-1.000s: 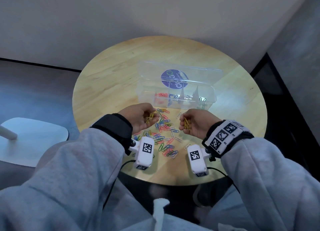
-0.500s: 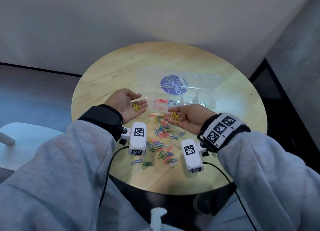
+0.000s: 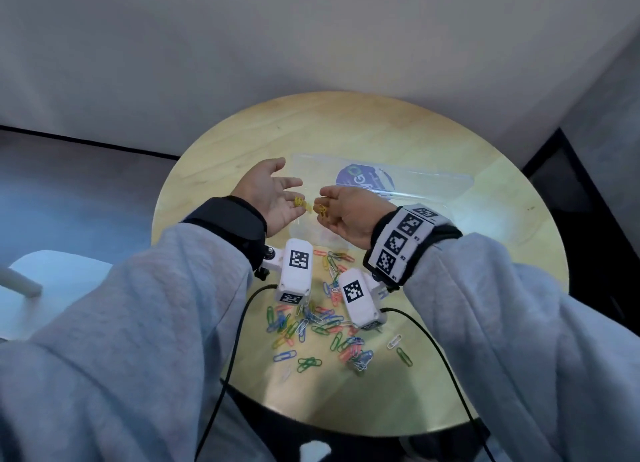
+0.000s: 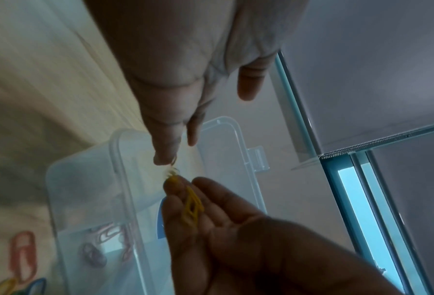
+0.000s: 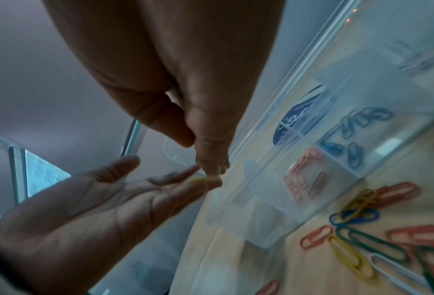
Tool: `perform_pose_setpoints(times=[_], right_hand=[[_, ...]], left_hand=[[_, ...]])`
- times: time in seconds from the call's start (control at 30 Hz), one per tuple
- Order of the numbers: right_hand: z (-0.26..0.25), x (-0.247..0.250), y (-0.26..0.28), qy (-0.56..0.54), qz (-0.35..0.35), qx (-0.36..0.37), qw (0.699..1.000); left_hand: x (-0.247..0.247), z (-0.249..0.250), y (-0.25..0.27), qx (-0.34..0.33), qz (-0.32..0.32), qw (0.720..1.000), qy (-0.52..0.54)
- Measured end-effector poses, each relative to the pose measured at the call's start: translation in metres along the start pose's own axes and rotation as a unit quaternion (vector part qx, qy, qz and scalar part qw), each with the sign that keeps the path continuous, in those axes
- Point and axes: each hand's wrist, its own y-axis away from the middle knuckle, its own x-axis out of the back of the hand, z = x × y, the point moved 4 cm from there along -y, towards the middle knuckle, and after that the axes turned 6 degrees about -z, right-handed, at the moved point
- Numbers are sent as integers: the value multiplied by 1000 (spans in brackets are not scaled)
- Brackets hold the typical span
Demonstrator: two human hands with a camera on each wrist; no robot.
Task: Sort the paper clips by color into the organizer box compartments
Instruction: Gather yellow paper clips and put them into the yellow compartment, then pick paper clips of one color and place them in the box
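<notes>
Over the left end of the clear organizer box [image 3: 433, 191], my left hand [image 3: 273, 198] lies palm up with straight fingers. A few yellow paper clips [image 3: 299, 203] rest on its fingertips. My right hand [image 3: 346, 215] meets it fingertip to fingertip and cups more yellow clips [image 4: 193, 205] in its curled fingers. In the right wrist view one yellow clip [image 5: 198, 180] sits where the two hands touch. Red clips [image 5: 304, 175] and blue clips [image 5: 349, 143] lie in separate box compartments. The mixed pile of clips [image 3: 322, 323] lies on the table near me.
The round wooden table [image 3: 485, 253] stands against a grey wall. The box lid with a blue sticker [image 3: 363, 181] lies open behind the box. A white chair [image 3: 41, 281] is at the left. Two black cables [image 3: 235, 340] hang over the table's near edge.
Both hands rose from the pile, opened palm up with yellow clips, then moved out over the box's left end and came together. The right hand's fingers have curled again.
</notes>
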Motion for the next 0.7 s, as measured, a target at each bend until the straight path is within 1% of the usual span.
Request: perform_pose_setpoints(times=[0.13,0.23,0.37,0.43,0.5,0.57,0.6,0.7], right_hand=[[-2,-1,-3,27,-3,18,999],[1,8,1,35,-3,35,999],[5,27,20,44,11,58,997],[10,35,34,62,8,60,996],[16,43,49,84,4,54,995],[23,50,64,113,1,44,993],[26,53,72,132,0,36,991],[30,60,92,213,18,15,977]], left_hand=[[-5,1,0,-7,-19,1000,-11],[-4,-1,2,-20,-26,999,-32],[-4,-5,14,-31,-41,996,-68],[-7,-10,23,-36,-37,995,-90],[-13,-18,31,-39,-25,990,-136],[-23,-29,39,-39,-19,974,-221],[-29,-35,43,-38,-22,960,-275],[-45,-54,51,-33,-46,898,-437]])
